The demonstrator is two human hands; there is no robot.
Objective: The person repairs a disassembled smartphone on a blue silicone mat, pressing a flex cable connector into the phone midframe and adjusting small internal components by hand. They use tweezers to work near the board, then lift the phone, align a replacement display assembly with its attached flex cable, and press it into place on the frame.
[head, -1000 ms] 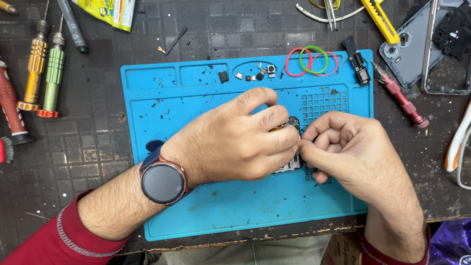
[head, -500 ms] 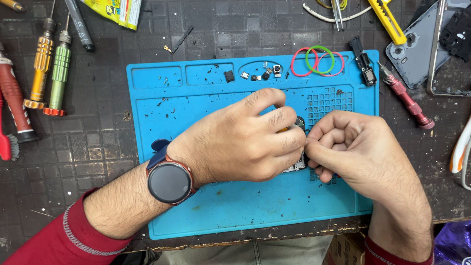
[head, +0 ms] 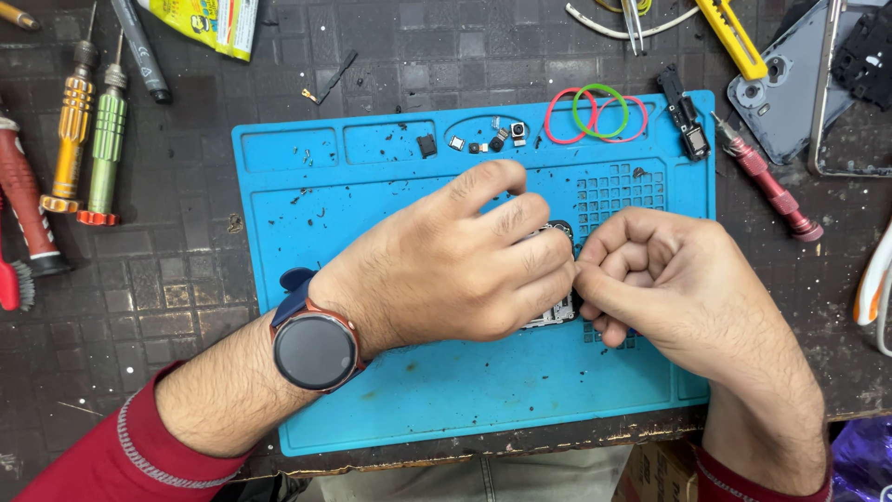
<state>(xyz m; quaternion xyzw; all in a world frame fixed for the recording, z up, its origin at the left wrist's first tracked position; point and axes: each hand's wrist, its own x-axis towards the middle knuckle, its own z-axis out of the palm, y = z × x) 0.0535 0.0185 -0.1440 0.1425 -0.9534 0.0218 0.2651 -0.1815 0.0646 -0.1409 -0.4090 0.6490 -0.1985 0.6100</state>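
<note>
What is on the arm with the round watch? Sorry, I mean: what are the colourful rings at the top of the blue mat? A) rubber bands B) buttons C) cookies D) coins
A: the rubber bands are thin red, green and pink loops that overlap each other, lying on the top edge of the blue mat, above the left hand and the right hand.

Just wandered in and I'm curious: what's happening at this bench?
A person is bent over a blue repair mat. The left hand, with a smartwatch on its wrist, presses down on a small circuit board that is mostly hidden beneath it. The right hand is closed and pinches at the board's edge; whether it holds a tool cannot be seen. Tiny parts and coloured rubber bands lie along the mat's top trays, screwdrivers to the left.
</note>
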